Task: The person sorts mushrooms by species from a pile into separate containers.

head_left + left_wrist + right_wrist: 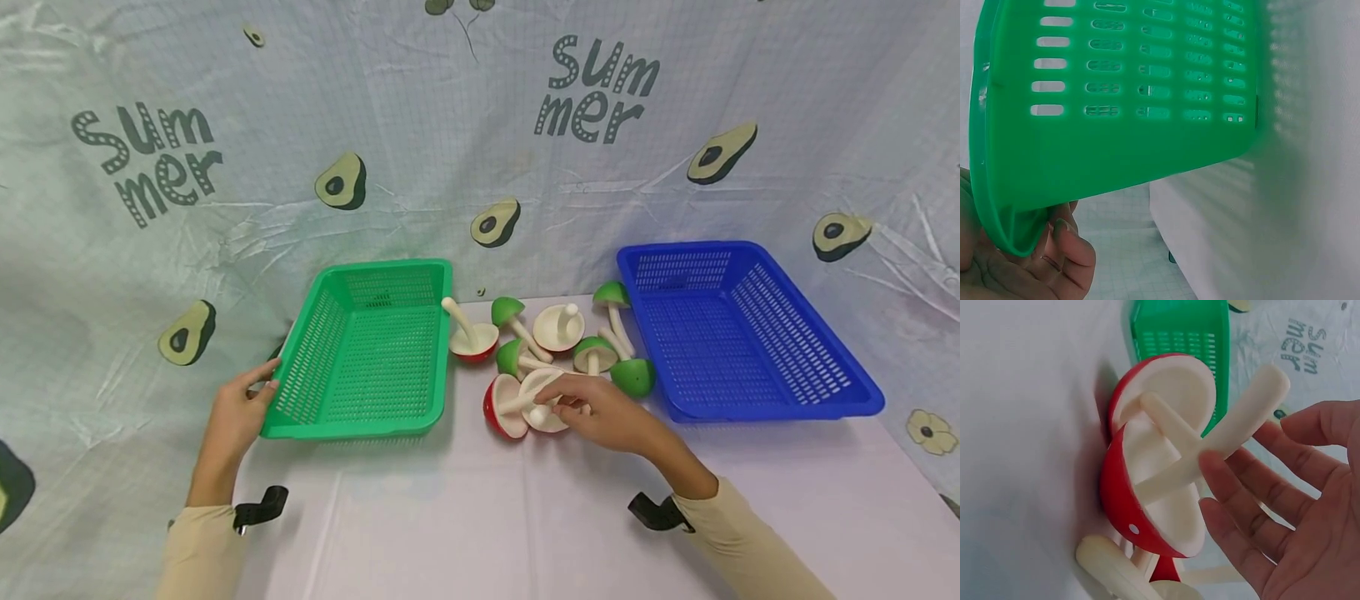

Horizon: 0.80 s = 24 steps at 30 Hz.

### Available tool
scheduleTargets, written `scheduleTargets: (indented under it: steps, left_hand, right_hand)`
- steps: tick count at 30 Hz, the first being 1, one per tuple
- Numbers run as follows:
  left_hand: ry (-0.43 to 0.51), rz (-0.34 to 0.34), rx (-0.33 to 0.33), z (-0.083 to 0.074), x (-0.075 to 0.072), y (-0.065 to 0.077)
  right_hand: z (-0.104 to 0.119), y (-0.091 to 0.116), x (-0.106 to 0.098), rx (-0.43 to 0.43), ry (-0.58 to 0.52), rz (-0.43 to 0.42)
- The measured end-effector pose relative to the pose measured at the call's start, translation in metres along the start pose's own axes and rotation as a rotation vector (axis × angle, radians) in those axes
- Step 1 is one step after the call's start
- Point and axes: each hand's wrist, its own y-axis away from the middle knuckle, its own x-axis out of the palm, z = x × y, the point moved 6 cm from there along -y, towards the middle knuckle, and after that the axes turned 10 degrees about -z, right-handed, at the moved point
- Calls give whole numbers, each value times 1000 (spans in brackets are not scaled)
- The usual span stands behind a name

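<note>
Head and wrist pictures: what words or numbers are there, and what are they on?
"summer", split over two lines: avocado-print backdrop cloth, upper left, head view.
"summer": same cloth, right of centre, head view.
"summer": same cloth, sideways, right wrist view.
No numbers. No readable text on the green basket, blue basket or toy mushrooms.

Left basket (390,350), right basket (727,342), both on the table (450,517), mushrooms (552,332) bunched between 'em, sheet (420,108) behind. The left hand (236,412)'s on the left basket's outer rim, right hand (611,414)'s at the nearest mushrooms.
</note>
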Motion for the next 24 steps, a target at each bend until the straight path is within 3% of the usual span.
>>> scheduleTargets:
  steps: [19, 24]
  left_hand:
    - [-7, -7, -26, 0, 0, -1]
    - [-6, -7, -18, -1, 0, -1]
  right_hand:
    - [2, 9, -4, 59, 115, -10]
    - [2, 17, -9, 104, 126, -65]
